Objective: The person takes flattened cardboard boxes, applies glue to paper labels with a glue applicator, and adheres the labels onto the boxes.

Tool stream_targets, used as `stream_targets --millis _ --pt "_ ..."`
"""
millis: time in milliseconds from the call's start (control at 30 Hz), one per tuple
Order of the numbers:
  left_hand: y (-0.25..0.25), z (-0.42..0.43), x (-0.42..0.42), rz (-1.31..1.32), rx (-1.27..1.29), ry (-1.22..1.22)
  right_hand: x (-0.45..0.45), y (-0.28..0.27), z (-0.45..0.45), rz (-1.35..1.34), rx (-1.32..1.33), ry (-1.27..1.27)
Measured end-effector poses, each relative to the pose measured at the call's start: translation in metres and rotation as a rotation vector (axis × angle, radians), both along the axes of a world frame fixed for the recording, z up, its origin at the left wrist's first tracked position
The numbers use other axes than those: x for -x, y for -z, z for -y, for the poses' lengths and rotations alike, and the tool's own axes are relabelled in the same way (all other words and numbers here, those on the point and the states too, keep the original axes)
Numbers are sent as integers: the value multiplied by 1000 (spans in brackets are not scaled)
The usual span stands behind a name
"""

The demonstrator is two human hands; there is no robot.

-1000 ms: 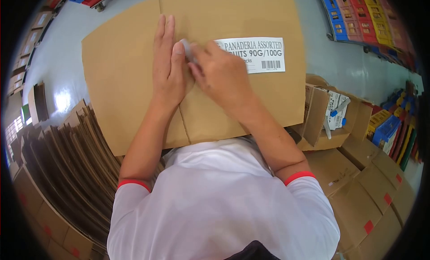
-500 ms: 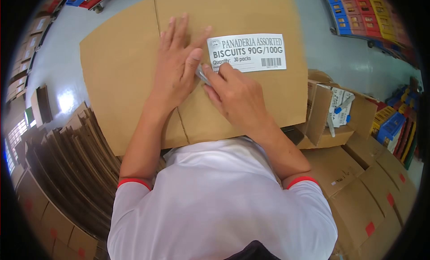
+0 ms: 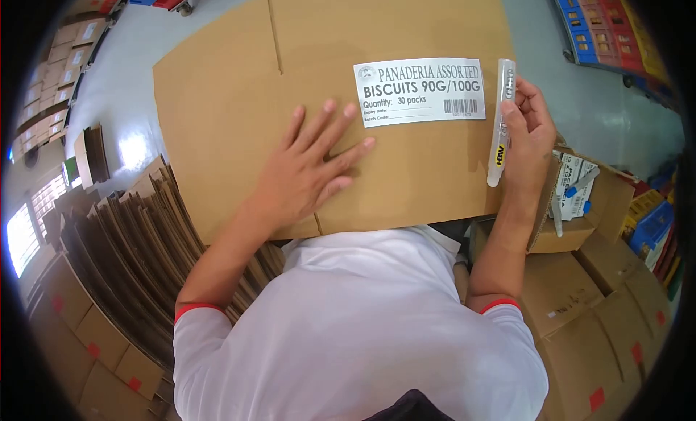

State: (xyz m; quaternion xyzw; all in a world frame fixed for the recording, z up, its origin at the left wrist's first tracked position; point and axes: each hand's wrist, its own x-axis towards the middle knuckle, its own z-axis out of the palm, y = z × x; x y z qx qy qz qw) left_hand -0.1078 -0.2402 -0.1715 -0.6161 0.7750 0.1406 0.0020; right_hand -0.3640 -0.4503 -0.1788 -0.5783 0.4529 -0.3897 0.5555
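A large flattened cardboard box (image 3: 428,174) lies in front of my body. On it is a white printed label (image 3: 419,92) reading "Panaderia Assorted Biscuits", with its expiry date and batch code lines blank. My left hand (image 3: 304,167) rests on the cardboard left of the label, fingers spread, holding nothing. At the cardboard's right edge my right hand (image 3: 528,131) grips a slim clear plastic tube (image 3: 502,145) marked HBW, held upright with its narrow end toward me. What the tube contains cannot be made out.
Folded cardboard sheets (image 3: 123,254) stand packed at my left. To the right, an open carton (image 3: 609,221) holds printed labels and blue-and-white sticks. Closed boxes (image 3: 580,334) are at lower right; colored crates (image 3: 587,29) stand at upper right.
My right hand has moved right, off the label's lower left corner, bringing the tube with it. My left hand has shifted down toward me. The whole label now shows.
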Motion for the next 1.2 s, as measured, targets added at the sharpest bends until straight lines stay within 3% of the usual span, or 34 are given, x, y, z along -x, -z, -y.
stream_targets --millis 33,100,200,500,667,733,867,933,967,1000,1067,1100,1133,1167,1200 --pt "2 3 -1 5 0 12 1 0 1 5 0 12" --pt "2 10 -1 -311 -20 -124 5 1 -1 94 -101 83" --pt "0 48 6 -80 15 -65 12 20 4 236 -66 68" --pt "41 176 90 -236 338 107 12 13 7 356 -55 144" --pt "36 143 124 -138 328 273 27 21 12 486 -84 121" --pt "28 116 125 -231 199 295 27 22 10 522 -87 84" --pt "8 67 97 -419 53 209 28 1 15 335 -201 7" --pt "-2 40 65 -514 -105 -26 29 -14 15 260 -269 -67" --pt "-1 19 42 -592 20 -191 27 -24 13 228 -240 -75" --pt "-17 1 19 -527 -49 -420 25 -29 11 195 -214 -85" --pt "-10 -36 -32 -290 347 -838 36 -22 19 91 -182 -129" --pt "-4 -65 -75 40 331 -1003 35 -17 23 -259 128 -65" --pt "-6 -86 -102 62 300 -1165 29 -15 26 -597 448 6" --pt "-9 -103 -120 84 269 -1328 16 -28 23 -771 285 72" --pt "-8 -117 -132 96 283 -1348 14 -23 24 -754 297 55"
